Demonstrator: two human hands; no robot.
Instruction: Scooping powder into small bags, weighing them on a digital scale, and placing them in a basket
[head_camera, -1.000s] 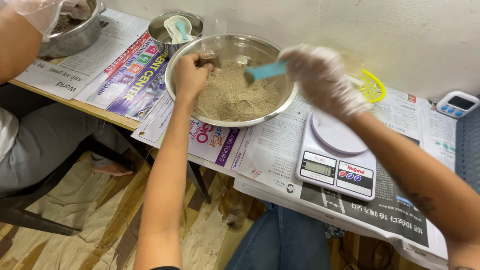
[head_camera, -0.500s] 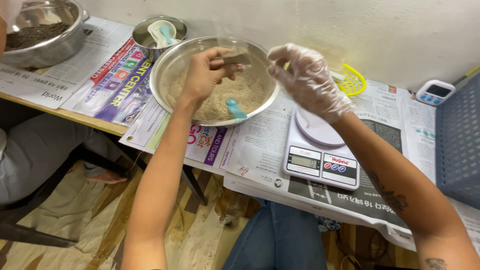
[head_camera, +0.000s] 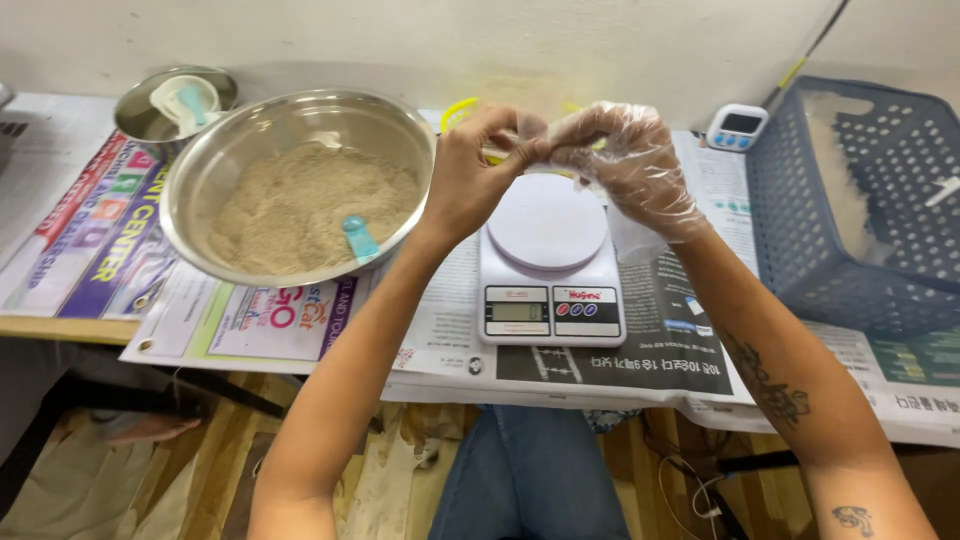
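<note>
While the bare left hand (head_camera: 478, 170) and gloved right hand (head_camera: 625, 160) pinch together on a small clear bag (head_camera: 520, 140) just above the scale (head_camera: 548, 262), the scoop (head_camera: 360, 238) lies in the powder bowl (head_camera: 215, 175) left of the scale. Sealing well probably means pressing evenly and keeping the bag upright.

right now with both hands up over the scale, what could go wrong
Both hands, the bare left hand and the gloved right hand, pinch something small and clear above the white scale; what it holds cannot be made out, but a slip could spill it on the platform. The scoop lies loose in the powder in the steel bowl by the left forearm, so a bump might scatter powder onto the newspaper.
</note>
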